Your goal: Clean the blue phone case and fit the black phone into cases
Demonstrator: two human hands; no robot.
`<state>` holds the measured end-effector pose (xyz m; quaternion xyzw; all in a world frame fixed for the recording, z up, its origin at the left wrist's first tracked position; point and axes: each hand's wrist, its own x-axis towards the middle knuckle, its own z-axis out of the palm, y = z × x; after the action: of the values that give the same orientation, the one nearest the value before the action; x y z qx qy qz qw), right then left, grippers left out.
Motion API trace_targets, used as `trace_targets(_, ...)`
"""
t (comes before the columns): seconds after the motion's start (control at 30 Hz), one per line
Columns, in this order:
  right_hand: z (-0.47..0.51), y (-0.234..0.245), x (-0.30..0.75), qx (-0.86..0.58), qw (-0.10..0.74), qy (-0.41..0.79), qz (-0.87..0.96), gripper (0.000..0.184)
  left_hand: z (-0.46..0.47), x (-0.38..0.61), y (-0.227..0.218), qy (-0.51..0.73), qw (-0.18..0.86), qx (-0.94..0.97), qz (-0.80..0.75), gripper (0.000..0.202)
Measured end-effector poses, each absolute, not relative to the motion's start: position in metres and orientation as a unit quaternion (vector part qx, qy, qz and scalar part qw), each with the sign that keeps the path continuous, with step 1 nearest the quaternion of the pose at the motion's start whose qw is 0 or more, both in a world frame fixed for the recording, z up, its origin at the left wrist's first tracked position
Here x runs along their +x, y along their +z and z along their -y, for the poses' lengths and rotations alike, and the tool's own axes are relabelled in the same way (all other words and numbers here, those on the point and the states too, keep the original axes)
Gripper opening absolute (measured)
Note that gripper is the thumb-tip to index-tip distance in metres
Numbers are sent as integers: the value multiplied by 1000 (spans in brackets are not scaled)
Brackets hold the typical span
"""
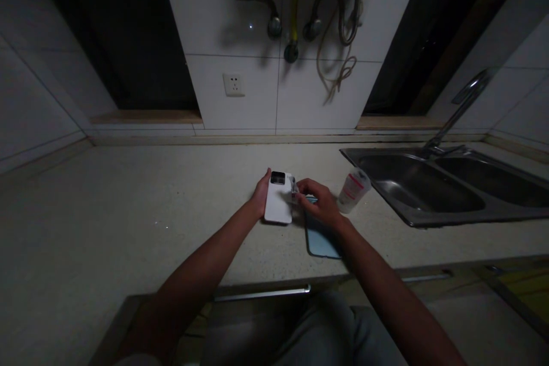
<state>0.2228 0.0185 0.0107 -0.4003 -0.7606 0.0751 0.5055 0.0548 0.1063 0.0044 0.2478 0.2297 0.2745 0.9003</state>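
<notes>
A white smartphone (pixel 278 203), its dark camera block towards the wall, is held at its left edge by my left hand (pixel 259 193). My right hand (pixel 319 199) is at the phone's upper right edge. Its fingers pinch a small crumpled whitish piece (pixel 294 187) with dark and reddish marks; the dim light hides what it is. Under my right hand and wrist lies a flat light-blue item (pixel 321 240), partly covered, like a phone case or a second phone. Just right of that hand, a translucent plastic cup (pixel 354 190) with red print stands tilted in view.
The pale countertop (pixel 180 200) runs along a tiled wall with a socket (pixel 234 84). On the right a steel double sink (pixel 412 222) with a faucet (pixel 458 106) is set in. Hoses (pixel 295 0) hang above; drawer handles (pixel 261 295) line the front edge.
</notes>
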Motion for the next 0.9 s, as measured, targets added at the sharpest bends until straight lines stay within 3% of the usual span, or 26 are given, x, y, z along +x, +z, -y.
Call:
trace_targets(0.27,-22,3,226,-448,579,107,672,11,-109,44,9,268,904,234,-238,76)
trace_targets(0.5,-15,7,231,-502,587,92,628,23,-93,48,26,264,880,279,-278,37)
trace_targets(0.67,-6,6,232,-499,581,83,638,33,-86,55,24,235,860,322,-318,27)
trace_targets(0.9,23,0,229,-529,565,44,631,28,-75,55,30,181,832,384,-358,27)
